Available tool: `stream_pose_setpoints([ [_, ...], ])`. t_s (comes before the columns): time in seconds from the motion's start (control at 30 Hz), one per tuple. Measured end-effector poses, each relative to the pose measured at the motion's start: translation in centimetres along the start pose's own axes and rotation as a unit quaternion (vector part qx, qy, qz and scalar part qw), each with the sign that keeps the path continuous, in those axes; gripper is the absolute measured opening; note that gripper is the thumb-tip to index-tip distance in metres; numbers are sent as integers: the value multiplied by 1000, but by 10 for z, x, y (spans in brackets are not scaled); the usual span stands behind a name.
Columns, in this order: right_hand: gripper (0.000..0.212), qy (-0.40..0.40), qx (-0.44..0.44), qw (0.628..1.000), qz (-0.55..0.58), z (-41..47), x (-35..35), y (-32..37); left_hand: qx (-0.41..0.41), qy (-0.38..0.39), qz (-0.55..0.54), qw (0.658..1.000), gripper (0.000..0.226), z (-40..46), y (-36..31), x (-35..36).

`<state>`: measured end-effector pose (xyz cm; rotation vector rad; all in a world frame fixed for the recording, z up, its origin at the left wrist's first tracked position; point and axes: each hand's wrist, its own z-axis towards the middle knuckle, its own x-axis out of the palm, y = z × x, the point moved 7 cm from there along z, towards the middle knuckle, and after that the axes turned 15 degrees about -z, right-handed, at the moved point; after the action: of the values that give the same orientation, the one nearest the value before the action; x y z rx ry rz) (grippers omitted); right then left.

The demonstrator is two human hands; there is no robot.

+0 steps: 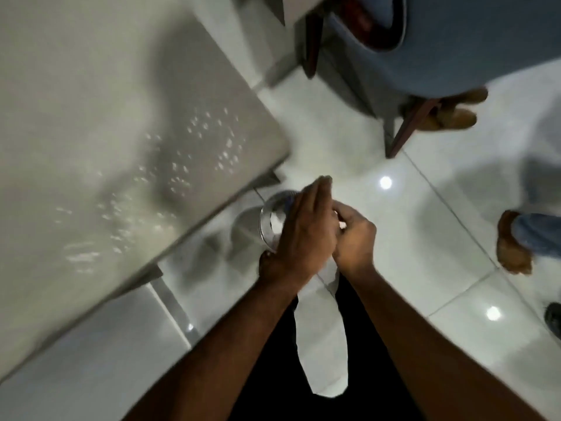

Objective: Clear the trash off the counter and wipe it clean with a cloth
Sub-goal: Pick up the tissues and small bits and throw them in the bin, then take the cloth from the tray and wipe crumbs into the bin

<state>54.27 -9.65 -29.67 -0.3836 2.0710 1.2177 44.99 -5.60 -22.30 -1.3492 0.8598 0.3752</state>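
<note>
The pale counter (91, 123) fills the left of the blurred head view, and several small white scraps (182, 165) are scattered near its right corner. Just past that corner, low over the floor, is a round container with a shiny rim (268, 220) and something white inside. My left hand (303, 235) lies over its right side with the fingers straight and together; whether it grips the container is hidden. My right hand (353, 238) touches the left hand and is closed around a white piece (342, 225). More white material (332, 276) hangs below that hand.
Glossy white floor tiles (425, 238) lie to the right. A blue chair with dark wooden legs (403, 129) stands at the upper right. Another person's brown shoe and jeans leg (513, 247) are at the right edge, and more brown shoes (449, 117) by the chair.
</note>
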Motion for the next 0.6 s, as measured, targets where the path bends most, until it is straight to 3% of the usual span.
stream_pose_setpoints([
  [0.1, 23, -71, 12, 996, 53, 5, -62, 47, 138, -95, 17, 986, 41, 29, -74, -79],
  [0.2, 23, -155, -28, 985, 74, 25, -122, 112, 187, -194, 52, 962, 40, 83, -93, -166],
  [0.3, 23, -199, -139, 969, 37, 51, -163, 193, 96, -220, 111, 964, 44, 159, -58, -233],
  [0.37, 24, -214, -205, 955, 10, 69, -176, 243, -26, -155, 147, 977, 55, 203, -12, -257],
  [0.47, 24, -200, -271, 941, -39, 102, -176, 299, -172, -87, 182, 964, 77, 226, 51, -264],
  [0.6, 20, -216, -316, 918, -105, 162, -168, 353, -195, -91, 213, 953, 95, 235, 77, -259],
])
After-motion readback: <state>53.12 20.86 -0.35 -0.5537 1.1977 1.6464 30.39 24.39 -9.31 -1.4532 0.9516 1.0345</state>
